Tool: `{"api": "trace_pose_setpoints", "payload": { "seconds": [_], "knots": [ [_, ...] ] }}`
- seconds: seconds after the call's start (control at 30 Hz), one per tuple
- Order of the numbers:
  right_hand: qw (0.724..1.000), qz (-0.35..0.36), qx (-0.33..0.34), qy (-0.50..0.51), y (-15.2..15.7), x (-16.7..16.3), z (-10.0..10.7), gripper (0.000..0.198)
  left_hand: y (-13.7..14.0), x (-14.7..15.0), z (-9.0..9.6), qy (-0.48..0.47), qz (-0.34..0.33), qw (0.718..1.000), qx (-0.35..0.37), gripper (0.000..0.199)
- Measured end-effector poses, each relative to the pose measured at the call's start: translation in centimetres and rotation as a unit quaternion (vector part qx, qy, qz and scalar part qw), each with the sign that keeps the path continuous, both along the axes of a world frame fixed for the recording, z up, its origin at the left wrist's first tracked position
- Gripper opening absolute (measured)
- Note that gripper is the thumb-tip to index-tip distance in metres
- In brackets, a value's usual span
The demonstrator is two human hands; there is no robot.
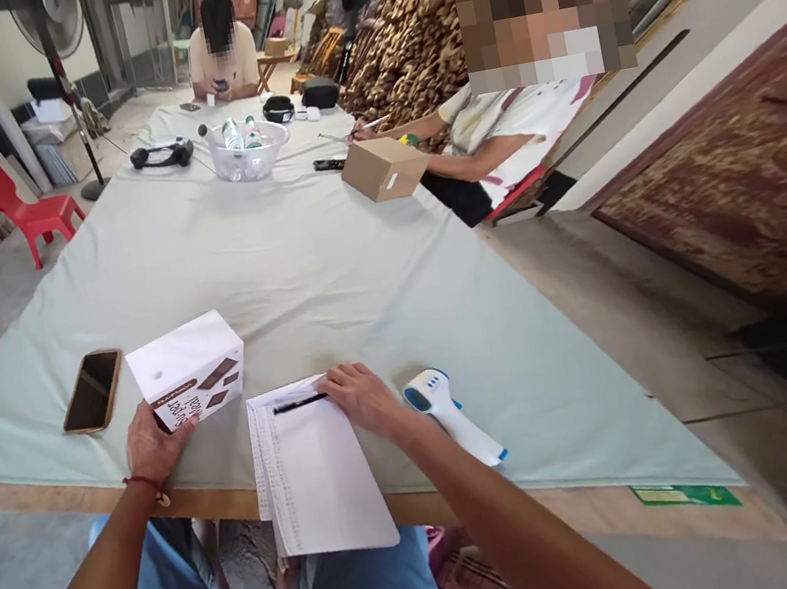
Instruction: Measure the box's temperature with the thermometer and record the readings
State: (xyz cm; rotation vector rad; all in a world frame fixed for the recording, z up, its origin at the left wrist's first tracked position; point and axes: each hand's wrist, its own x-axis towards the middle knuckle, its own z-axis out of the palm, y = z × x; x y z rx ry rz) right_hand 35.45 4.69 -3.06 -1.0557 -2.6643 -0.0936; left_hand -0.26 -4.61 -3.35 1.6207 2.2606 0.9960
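My left hand [154, 440] is wrapped round the near lower corner of a white box [194, 370] with brown printing, which rests on the table, tilted to my view. My right hand [362, 396] lies over the top right edge of an open notebook [327, 479], its fingers bent onto the page. A black pen [298, 405] lies across the notebook's top, one end reaching my right fingertips; whether they pinch it I cannot tell. The notebook's lower part overhangs the table edge. Right of that hand is a white and blue infrared thermometer [453, 416].
A smartphone [93, 391] lies left of the box. Farther along the cloth-covered table [265, 256] stand a clear basin [251, 152] of bottles and a cardboard box [385, 169]. One person sits at the far end, another at the right side. A red chair [23, 202] stands left.
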Motion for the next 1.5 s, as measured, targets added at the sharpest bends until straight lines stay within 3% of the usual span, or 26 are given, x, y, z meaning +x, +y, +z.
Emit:
{"api": "trace_pose_setpoints", "payload": {
  "seconds": [0.07,0.13,0.2,0.27,0.33,0.37,0.43,0.6,0.83,1.5],
  "knots": [
    [0.995,-0.009,-0.034,0.092,-0.6,0.4,0.6,0.015,-0.1,0.1,0.1,0.006,-0.004,1.0,-0.008,0.063],
    [0.953,-0.091,-0.093,0.272,-1.8,-0.3,1.0,0.011,-0.1,0.3,0.3,0.014,-0.005,1.0,-0.016,0.063],
    [0.847,-0.193,-0.162,0.469,-3.1,-2.2,1.2,0.017,-0.1,0.3,0.4,0.019,-0.007,0.999,-0.025,0.062],
    [0.741,-0.211,-0.251,0.586,-4.1,-4.7,1.1,0.019,0.0,0.3,0.5,0.022,-0.002,0.999,-0.031,0.061],
    [0.677,-0.222,-0.326,0.621,-4.6,-7.1,0.7,0.02,0.1,0.2,0.6,0.024,0.003,0.999,-0.036,0.061],
    [0.663,-0.229,-0.346,0.623,-4.7,-8.0,0.4,0.021,0.1,0.2,0.6,0.025,0.005,0.999,-0.036,0.06],
    [0.67,-0.241,-0.345,0.612,-4.9,-9.1,-0.3,0.02,0.1,0.3,0.7,0.026,0.001,0.999,-0.032,0.059],
    [0.725,-0.246,-0.276,0.581,-5.6,-9.4,-2.0,0.013,-0.2,0.6,0.7,0.028,-0.001,0.999,-0.026,0.058],
    [0.737,-0.235,-0.241,0.586,-5.6,-9.4,-2.3,0.008,-0.3,0.5,0.3,0.036,-0.008,0.999,-0.023,0.06],
    [0.767,-0.218,-0.263,0.543,-5.7,-9.3,-2.8,0.012,-0.3,0.3,0.0,0.049,-0.013,0.999,-0.019,0.058]
  ]
}}
